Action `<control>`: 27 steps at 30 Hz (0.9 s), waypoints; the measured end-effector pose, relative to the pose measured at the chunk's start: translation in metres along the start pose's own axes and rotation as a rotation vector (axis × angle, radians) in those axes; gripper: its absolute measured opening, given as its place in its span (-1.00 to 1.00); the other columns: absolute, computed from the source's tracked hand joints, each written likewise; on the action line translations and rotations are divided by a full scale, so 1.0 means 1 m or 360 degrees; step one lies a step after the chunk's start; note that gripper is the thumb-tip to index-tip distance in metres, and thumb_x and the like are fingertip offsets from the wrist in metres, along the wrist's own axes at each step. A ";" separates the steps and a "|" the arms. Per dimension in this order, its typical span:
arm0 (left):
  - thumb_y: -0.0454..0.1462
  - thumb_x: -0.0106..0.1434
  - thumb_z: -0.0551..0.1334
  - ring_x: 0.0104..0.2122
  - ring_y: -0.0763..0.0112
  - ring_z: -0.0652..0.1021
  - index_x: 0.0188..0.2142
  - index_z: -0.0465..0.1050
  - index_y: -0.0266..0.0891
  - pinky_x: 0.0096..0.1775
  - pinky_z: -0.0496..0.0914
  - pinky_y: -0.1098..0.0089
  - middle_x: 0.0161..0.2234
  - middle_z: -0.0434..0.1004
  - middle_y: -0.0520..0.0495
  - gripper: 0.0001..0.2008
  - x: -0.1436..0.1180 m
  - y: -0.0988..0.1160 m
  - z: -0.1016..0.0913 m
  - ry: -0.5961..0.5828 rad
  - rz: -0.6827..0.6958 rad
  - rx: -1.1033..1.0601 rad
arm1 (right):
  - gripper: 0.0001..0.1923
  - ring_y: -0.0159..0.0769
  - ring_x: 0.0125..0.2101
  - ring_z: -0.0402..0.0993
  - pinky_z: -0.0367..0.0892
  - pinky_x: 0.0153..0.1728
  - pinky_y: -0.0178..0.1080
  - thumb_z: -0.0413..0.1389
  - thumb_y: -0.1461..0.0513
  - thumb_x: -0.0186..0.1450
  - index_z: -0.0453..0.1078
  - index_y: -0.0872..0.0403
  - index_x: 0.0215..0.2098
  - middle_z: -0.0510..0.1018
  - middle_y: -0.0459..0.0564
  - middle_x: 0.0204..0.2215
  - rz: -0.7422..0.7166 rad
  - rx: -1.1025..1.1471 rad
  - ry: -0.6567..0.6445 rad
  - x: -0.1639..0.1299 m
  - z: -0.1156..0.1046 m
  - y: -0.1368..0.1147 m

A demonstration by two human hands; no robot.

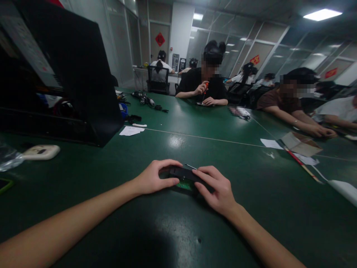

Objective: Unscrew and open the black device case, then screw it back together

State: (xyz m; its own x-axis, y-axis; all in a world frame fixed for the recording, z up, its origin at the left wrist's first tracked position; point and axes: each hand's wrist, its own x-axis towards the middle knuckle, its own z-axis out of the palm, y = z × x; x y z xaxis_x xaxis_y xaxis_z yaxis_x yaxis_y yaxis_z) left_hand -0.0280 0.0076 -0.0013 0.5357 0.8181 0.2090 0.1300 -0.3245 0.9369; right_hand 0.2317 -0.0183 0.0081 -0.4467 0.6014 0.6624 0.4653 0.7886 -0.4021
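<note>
A small black device casing (182, 173) with a green circuit board (185, 185) along its near side is on the table in front of me. My left hand (156, 176) curls round its left end, fingers at the far side and thumb at the near side. The right end is gripped by my right hand (216, 188), with the thumb close to the board and the fingers over the top. Just past the casing a thin metal shaft (190, 166) sticks out beside my right fingertips; its handle is hidden, so I cannot tell whether that hand holds it.
A large black computer case (103, 85) stands at the left, near a white plastic item (41, 152). Cables (143, 98) and paper (132, 130) lie farther back. An open cardboard box (302, 143) is at the right. Across the green table, a co-worker holds an orange screwdriver (206, 87).
</note>
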 end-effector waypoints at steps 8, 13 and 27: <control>-0.15 0.02 0.52 0.09 0.05 0.51 0.24 0.31 -0.15 0.16 0.33 0.05 0.11 0.52 -0.21 -0.19 0.002 -0.001 0.003 -0.0144 0.0029 0.0391 | -0.68 -0.21 -0.37 0.50 0.40 -0.30 -0.18 0.12 0.05 0.40 0.62 0.03 -0.34 0.61 -0.01 -0.41 0.0872 0.0708 0.0384 0.004 0.009 -0.003; -0.17 0.07 0.47 -0.14 0.13 0.59 -0.09 0.54 -0.24 -0.06 0.42 0.17 -0.14 0.61 -0.13 -0.58 0.003 0.007 0.004 -0.0108 -0.0052 0.0531 | -0.60 -0.30 -0.53 0.41 0.35 -0.49 -0.25 0.11 -0.02 0.40 0.50 0.07 -0.43 0.54 -0.05 -0.53 0.1083 0.0977 0.0572 0.003 0.015 0.008; -0.26 -0.09 0.53 -0.16 0.25 0.54 -0.03 0.36 -0.17 -0.11 0.41 0.30 -0.11 0.52 -0.09 -0.38 0.006 0.004 -0.003 0.0275 -0.0295 -0.0940 | -0.71 -0.18 -0.37 0.57 0.57 -0.30 -0.06 -0.05 0.12 0.40 0.48 0.03 -0.17 0.66 0.15 -0.11 0.1273 0.1672 0.0392 0.009 0.004 0.019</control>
State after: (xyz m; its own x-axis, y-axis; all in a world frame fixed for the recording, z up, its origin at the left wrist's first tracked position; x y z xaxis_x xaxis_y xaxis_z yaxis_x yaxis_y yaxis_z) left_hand -0.0264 0.0122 0.0046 0.3999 0.9162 0.0249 -0.3002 0.1053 0.9481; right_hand 0.2334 0.0025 0.0042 -0.1297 0.9890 0.0706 -0.3203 0.0256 -0.9470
